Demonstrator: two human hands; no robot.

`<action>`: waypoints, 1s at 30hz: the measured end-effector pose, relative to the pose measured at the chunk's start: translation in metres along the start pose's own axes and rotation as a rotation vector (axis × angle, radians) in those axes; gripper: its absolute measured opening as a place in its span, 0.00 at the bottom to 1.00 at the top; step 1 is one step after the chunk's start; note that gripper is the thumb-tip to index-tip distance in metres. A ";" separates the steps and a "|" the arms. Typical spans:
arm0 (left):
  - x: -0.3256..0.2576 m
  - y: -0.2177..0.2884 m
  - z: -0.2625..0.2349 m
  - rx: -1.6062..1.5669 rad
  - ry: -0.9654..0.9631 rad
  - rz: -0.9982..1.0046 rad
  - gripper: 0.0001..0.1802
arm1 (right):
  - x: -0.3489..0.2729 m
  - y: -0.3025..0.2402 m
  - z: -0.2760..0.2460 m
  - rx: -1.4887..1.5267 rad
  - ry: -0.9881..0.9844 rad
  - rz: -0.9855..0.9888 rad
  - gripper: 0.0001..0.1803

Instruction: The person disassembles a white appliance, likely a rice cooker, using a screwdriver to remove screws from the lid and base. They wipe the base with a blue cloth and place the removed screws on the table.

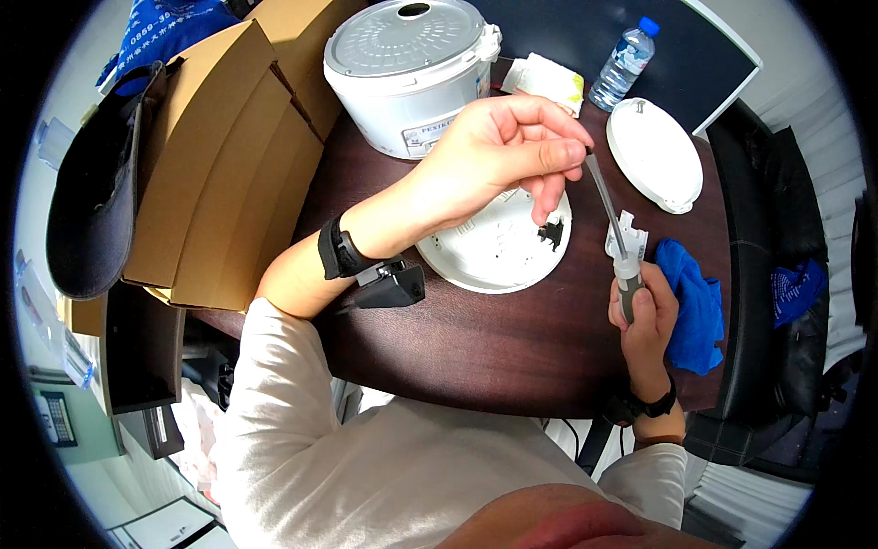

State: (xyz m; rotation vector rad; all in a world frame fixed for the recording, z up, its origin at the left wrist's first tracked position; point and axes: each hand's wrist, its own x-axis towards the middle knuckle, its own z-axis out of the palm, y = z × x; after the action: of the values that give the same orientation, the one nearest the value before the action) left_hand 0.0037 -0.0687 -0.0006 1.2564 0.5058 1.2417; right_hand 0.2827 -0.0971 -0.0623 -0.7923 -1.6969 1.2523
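A screwdriver [607,203] with a long metal shaft and a grey-and-white handle slants up across the table. My right hand [647,309] is wrapped round its handle. At the dark tip of the shaft, the thumb and forefinger of my left hand [512,151] are pinched together; whether a small screw is between them I cannot make out. Below my left hand lies a round white plastic cover [489,265], with a small black part [551,233] near its right edge. A white plastic piece [629,236] sits just behind the screwdriver handle.
A white rice cooker [389,101] with a grey perforated top stands at the back. Beyond my hands are a white oval lid [654,156], a water bottle [626,66] and a tissue pack [545,80]. A blue cloth [690,306] lies right; cardboard boxes [224,174] stand left.
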 end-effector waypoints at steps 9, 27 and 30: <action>-0.001 -0.003 0.000 -0.074 -0.005 0.004 0.08 | -0.001 0.000 0.000 -0.122 0.024 -0.056 0.18; 0.002 -0.013 -0.005 -0.093 0.030 -0.007 0.07 | -0.001 0.001 0.000 0.163 -0.056 0.177 0.16; 0.001 -0.017 -0.004 -0.170 0.017 -0.026 0.10 | -0.003 0.002 0.002 0.093 -0.031 0.137 0.16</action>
State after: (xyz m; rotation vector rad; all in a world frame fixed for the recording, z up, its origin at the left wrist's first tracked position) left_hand 0.0081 -0.0631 -0.0168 1.0938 0.4186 1.2471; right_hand 0.2819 -0.0996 -0.0651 -0.8481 -1.6191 1.4329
